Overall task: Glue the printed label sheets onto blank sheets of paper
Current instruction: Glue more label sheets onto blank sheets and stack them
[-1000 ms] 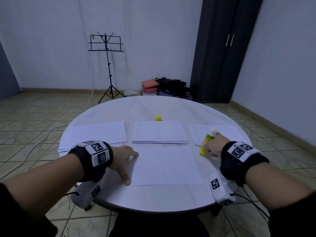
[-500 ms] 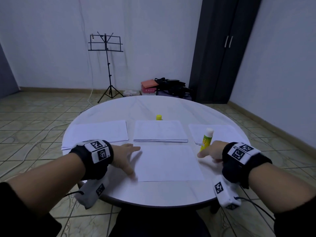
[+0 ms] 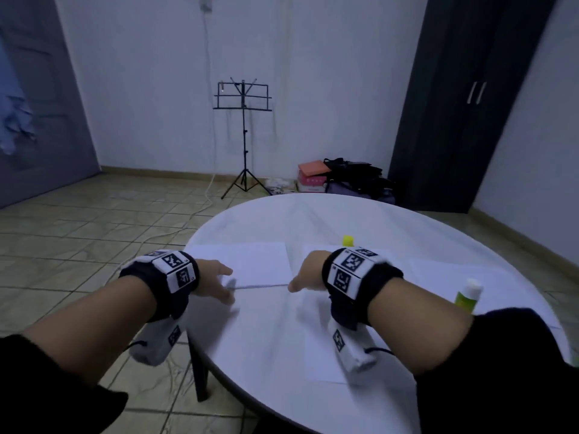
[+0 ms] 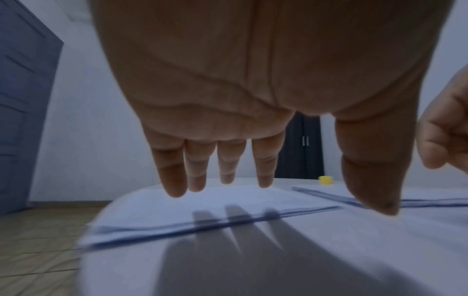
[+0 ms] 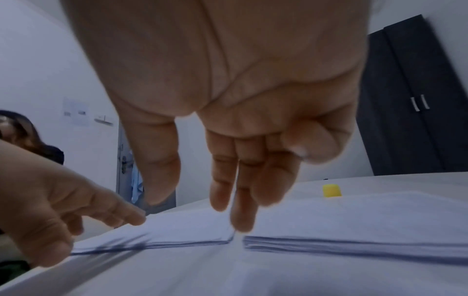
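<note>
Standing at the round table: both hands reach over the left paper stack. Middle stack lies just beside it. Left hand hovers above the stack's near edge, fingers straight, grip released. Right hand touches the stack's right corner, grip empty. Glue stick stands upright at right, its yellow cap behind the middle stack.
</note>
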`<state>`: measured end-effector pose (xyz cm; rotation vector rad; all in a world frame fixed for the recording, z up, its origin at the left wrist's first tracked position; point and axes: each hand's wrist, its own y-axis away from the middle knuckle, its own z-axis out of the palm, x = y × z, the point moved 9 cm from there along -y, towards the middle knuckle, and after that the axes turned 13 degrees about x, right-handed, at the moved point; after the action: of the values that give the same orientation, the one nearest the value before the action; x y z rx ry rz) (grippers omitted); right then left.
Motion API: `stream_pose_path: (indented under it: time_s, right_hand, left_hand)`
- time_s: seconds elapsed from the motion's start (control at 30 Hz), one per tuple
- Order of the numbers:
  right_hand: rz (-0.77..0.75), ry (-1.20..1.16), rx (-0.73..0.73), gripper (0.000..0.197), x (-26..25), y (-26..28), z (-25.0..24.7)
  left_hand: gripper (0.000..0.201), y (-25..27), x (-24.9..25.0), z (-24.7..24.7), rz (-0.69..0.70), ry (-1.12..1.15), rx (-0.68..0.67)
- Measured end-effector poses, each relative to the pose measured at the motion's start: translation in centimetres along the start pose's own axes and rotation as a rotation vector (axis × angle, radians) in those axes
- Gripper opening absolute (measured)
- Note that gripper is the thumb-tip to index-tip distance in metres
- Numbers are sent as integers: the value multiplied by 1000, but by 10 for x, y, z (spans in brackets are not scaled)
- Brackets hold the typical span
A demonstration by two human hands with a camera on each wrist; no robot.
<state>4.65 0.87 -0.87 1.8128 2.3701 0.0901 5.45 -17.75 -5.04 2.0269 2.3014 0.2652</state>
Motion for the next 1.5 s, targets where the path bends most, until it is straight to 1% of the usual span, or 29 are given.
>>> stream_pose_path:
  time_s: [0.07, 0.13, 0.23, 0.3, 0.33, 0.37, 0.4, 0.43, 0.47, 0.5, 0.57, 0.63, 0.73, 0.8, 0.83, 0.9, 0.93, 1.0, 1.03, 1.07, 1.1, 1.13, 1.17, 1.23, 1.27, 1.33, 1.4, 1.43, 1.5]
  right_hand:
    - [-57, 41, 15, 47, -28, -19, 2]
    - [-97, 59, -24, 43, -48, -40, 13]
    - [-143, 163, -70, 39, -66, -63, 29]
    - [-150, 200, -99, 32, -71, -83, 43]
    - [-154, 226, -108, 21, -71, -94, 49]
    - [-153, 278, -99, 15, -70, -103, 50]
    - [-157, 306, -89, 21, -69, -108, 49]
    - [-152, 303, -98, 22, -69, -114, 49]
    - [-168, 276, -96, 21, -72, -114, 47]
    - [-187, 247, -95, 22, -74, -111, 43]
    - [-220, 226, -95, 32, -75, -105, 36]
    - [-266, 197, -64, 39, -76, -104, 33]
    - [-332, 223, -1, 41, -79, -107, 32]
    - [-364, 266, 35, 41, -82, -110, 36]
    - [-355, 291, 34, 40, -80, -114, 41]
    - [-335, 336, 29, 37, -80, -117, 49]
    - [-331, 339, 56, 34, -80, -117, 48]
    - [-316, 258, 85, 35, -77, -115, 42]
    - [-291, 211, 87, 37, -74, -113, 39]
    - [-290, 182, 85, 38, -74, -112, 37]
    - [-282, 168, 81, 39, -74, -110, 34]
    - [-287, 167, 92, 39, -75, -109, 36]
    - [-263, 177, 87, 39, -74, -109, 37]
    - [-231, 176, 67, 37, -74, -107, 41]
    - [-223, 184, 68, 36, -75, -105, 40]
    - [-198, 177, 34, 40, -76, -97, 36]
    - [-196, 181, 32, 46, -78, -92, 37]
    - [-209, 207, 48, 45, -80, -91, 37]
    - [-234, 245, 162, 39, -82, -97, 35]
  left_hand:
    - [72, -14, -21, -4, -34, -62, 10]
    - [59, -31, -36, -10, -36, -132, 19]
    - [38, -56, -48, -10, 3, -183, -9]
    - [35, -72, -54, -10, 10, -190, 9]
    - [42, -79, -57, -12, 3, -200, 26]
    - [63, -87, -64, -13, -23, -201, 40]
    - [90, -96, -71, -13, -51, -198, 51]
    - [114, -104, -79, -11, -85, -182, 42]
    - [131, -109, -87, -7, -117, -157, 12]
    - [140, -111, -91, -5, -135, -130, -15]
    - [143, -110, -91, -4, -136, -101, -22]
    - [137, -111, -88, -4, -115, -113, -10]
    - [127, -108, -82, -4, -77, -132, 10]
    - [118, -105, -74, -7, -31, -126, 71]
    - [115, -103, -71, -8, -23, -107, 103]
    - [115, -98, -67, -8, -10, -11, 142]
    - [118, -95, -66, -10, -8, 63, 173]
    - [126, -90, -75, -13, -84, 291, 217]
    - [124, -88, -84, -12, -174, 477, 227]
    - [113, -84, -92, -10, -269, 690, 241]
    - [94, -79, -98, -6, -360, 887, 234]
    - [75, -74, -102, 0, -441, 1024, 206]
    - [65, -70, -102, 7, -491, 1099, 150]
    - [49, -64, -95, 19, -518, 1189, 44]
    - [37, -62, -90, 22, -520, 1233, 15]
    - [16, -59, -84, 26, -552, 1350, 9]
    - [10, -59, -81, 26, -555, 1429, 21]
    - [9, -60, -81, 26, -549, 1450, 27]
    - [7, -59, -80, 27, -552, 1471, 5]
